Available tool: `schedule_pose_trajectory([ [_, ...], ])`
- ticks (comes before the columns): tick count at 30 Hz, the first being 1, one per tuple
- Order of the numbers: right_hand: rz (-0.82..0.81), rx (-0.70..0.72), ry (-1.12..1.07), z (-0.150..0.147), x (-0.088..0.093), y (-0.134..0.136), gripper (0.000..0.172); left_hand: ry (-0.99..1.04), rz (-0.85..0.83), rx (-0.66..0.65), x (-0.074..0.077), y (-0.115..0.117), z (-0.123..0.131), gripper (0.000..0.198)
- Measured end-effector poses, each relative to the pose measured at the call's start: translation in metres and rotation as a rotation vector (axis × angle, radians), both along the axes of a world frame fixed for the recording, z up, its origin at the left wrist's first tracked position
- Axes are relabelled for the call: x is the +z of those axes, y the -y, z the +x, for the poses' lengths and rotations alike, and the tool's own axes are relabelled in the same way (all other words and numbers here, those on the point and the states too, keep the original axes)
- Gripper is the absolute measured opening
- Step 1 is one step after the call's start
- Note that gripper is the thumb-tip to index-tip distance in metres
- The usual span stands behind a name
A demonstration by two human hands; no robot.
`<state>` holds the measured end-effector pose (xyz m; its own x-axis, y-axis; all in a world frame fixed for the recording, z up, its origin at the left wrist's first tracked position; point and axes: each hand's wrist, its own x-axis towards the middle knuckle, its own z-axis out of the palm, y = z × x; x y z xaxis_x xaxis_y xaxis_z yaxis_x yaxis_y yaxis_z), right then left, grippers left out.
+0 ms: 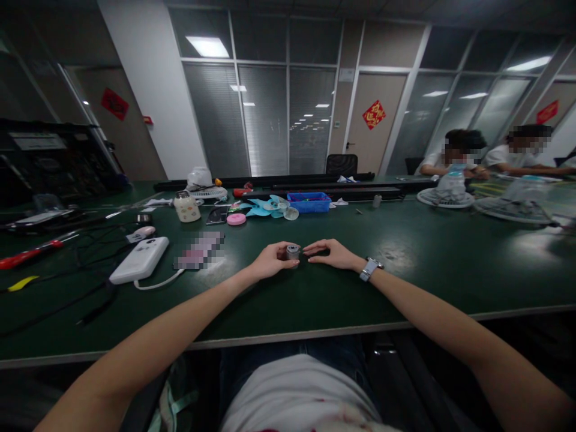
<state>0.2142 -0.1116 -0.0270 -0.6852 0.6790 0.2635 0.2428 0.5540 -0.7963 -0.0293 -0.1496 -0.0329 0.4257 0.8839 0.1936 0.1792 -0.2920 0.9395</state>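
Observation:
My left hand [269, 261] is closed round the side of a small grey metal cylinder [292, 254], thumb in front and fingers behind. The cylinder stands upright at the green tabletop, and its round top face shows some dark detail too small to make out. Just to its right is my right hand [332, 253], with a watch on the wrist. Its thumb and fingers are apart and point towards the cylinder, and a narrow gap separates them from it. Nothing shows between them.
A white power bank [140, 260] with a cable lies left on the green table [288, 312]. Behind are a patterned cup [186, 207], blue fan blades [265, 207], a pink round lid [236, 219], a blue basket [308, 203] and another small cylinder [377, 201]. Two people sit far right near fan parts.

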Motion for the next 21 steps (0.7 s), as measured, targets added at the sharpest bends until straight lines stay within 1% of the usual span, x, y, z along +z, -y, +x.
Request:
schedule_pose_trajectory([
  [3, -0.005, 0.016, 0.014, 0.0, 0.0, 0.0, 0.052, -0.029, 0.036, -0.007, -0.001, 0.0, -0.002, 0.058],
  [7, -0.006, -0.002, 0.017, -0.003, 0.002, 0.002, 0.044, -0.039, 0.077, 0.014, -0.003, 0.001, -0.003, 0.061],
  [9, 0.034, -0.071, -0.036, -0.007, 0.005, 0.004, 0.041, -0.042, 0.087, 0.013, -0.003, 0.001, -0.002, 0.061],
  [12, 0.087, -0.23, -0.212, -0.017, 0.013, 0.011, 0.041, -0.038, 0.085, 0.0, -0.004, 0.0, -0.002, 0.06],
  [13, 0.087, -0.259, -0.271, -0.021, 0.016, 0.014, 0.042, -0.035, 0.078, -0.003, -0.004, 0.0, -0.002, 0.059],
  [16, 0.087, -0.252, -0.367, -0.032, 0.022, 0.024, 0.042, -0.019, 0.055, -0.021, -0.004, -0.001, -0.001, 0.053],
  [21, 0.133, -0.19, -0.35, -0.047, 0.028, 0.037, 0.035, -0.012, 0.044, -0.067, -0.004, 0.0, 0.0, 0.046],
])
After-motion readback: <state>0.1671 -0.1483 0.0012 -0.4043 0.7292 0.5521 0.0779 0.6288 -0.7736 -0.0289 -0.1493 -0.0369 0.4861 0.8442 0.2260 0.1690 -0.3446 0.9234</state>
